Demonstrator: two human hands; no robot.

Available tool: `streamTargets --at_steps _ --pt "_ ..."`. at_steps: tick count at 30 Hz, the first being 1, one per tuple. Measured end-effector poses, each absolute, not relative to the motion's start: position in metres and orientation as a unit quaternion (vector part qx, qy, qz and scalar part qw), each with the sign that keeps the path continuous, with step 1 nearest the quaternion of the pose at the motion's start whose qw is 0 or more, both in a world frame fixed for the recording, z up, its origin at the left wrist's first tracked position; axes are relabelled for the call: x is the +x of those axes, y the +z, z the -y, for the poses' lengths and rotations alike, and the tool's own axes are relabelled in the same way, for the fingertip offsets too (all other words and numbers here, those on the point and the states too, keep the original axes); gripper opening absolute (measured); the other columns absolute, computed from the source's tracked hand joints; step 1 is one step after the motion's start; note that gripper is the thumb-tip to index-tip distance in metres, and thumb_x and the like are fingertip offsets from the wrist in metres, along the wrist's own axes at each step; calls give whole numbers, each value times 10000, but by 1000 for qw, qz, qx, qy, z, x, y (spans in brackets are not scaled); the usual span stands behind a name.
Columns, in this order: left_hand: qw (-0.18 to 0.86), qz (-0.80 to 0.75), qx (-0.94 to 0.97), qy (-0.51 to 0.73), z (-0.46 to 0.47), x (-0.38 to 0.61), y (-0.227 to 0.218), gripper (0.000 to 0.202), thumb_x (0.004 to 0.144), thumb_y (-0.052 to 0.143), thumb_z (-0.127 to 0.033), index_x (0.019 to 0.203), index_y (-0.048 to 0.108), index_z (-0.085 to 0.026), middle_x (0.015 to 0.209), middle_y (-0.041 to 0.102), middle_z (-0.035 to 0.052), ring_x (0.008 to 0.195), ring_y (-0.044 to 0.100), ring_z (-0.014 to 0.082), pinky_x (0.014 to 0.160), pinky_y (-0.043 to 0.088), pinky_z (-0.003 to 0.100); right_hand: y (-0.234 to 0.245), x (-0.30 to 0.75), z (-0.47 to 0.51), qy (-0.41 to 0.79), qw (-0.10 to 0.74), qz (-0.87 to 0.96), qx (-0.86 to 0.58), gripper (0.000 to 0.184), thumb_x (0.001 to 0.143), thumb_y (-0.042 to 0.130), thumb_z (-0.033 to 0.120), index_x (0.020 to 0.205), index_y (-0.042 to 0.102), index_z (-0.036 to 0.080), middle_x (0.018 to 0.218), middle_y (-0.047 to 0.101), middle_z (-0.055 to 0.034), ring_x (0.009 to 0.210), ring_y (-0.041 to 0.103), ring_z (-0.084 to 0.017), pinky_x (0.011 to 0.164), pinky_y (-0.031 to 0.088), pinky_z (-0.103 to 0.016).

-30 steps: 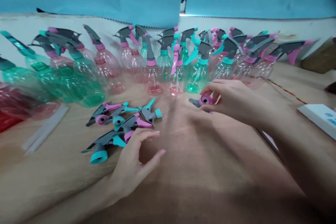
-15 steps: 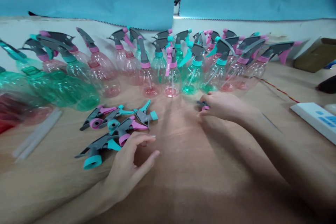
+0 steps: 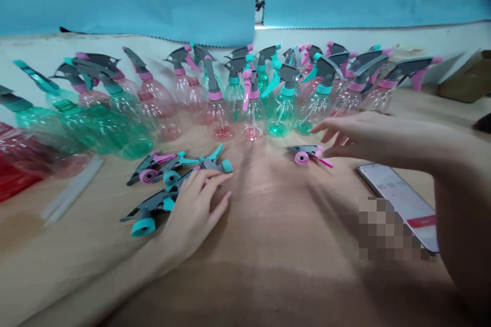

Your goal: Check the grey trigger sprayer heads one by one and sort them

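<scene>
My right hand (image 3: 364, 135) hovers with its fingers apart, just right of a grey and pink trigger spray head (image 3: 302, 158) lying on the table. My left hand (image 3: 194, 214) reaches over a cluster of spray heads, fingers stretched and spread, partly covering one of them; whether it touches that one I cannot tell. Beside it lie a spray head with a teal collar (image 3: 143, 227), one with a pink collar (image 3: 148, 176), another with a teal collar (image 3: 171, 179) and one with a raised teal trigger (image 3: 215, 153).
Spray bottles (image 3: 253, 120), many with heads on, stand along the back. Uncapped green bottles (image 3: 130, 138) and a red bag (image 3: 15, 184) are at left, near pale tubes (image 3: 72, 191). A phone (image 3: 402, 194) showing a timer lies beneath my right forearm.
My right hand has let go of the pink-collared spray head and lifted back to the right, uncovering it and the phone. My left hand has moved slightly up over the cluster, fingers lowered.
</scene>
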State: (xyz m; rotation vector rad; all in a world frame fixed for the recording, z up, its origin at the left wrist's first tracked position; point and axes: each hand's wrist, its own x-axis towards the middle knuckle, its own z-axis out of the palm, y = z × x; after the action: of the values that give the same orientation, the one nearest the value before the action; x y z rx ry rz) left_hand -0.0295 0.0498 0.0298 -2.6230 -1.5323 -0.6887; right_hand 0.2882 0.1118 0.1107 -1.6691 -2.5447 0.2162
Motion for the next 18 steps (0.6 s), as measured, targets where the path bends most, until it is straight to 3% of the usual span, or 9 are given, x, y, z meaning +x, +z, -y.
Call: streamTargets --at_steps 4,8,13,16,18 --pt "127 546 -822 -104 -81 -20 41 378 830 605 -335 1142 587 -122 1139 552 166 1041 482 353 834 391 484 117 264 -103 84 -3 845 -528 352 798 510 315 1135 592 256 938 690 -55 753 637 -220 555 430 -293" --pt "121 535 -833 -70 -100 -12 37 235 804 646 -351 919 666 -147 1066 599 136 1034 482 357 788 361 447 113 238 -96 121 47 877 -462 278 823 499 263 1081 602 278 920 682 -15 746 616 -167 582 404 -256" --pt "-8 490 -839 -237 -81 -3 24 204 826 642 -279 995 572 -188 991 628 37 955 531 226 801 335 364 105 215 -92 131 94 899 -407 185 851 483 228 901 661 244 896 688 6 780 595 -150 601 388 -250" --pt "-60 469 -818 -327 -63 1 16 212 801 672 -252 982 568 -221 929 621 4 911 528 196 784 344 335 104 209 -89 177 126 916 -337 225 888 467 228 872 690 253 966 701 26 849 603 -129 687 402 -242" --pt "-82 461 -801 -374 -55 3 12 237 780 692 -245 985 573 -224 892 604 4 877 523 188 760 377 318 103 206 -84 195 127 922 -310 242 899 470 235 852 705 270 904 716 43 781 606 -106 668 394 -229"
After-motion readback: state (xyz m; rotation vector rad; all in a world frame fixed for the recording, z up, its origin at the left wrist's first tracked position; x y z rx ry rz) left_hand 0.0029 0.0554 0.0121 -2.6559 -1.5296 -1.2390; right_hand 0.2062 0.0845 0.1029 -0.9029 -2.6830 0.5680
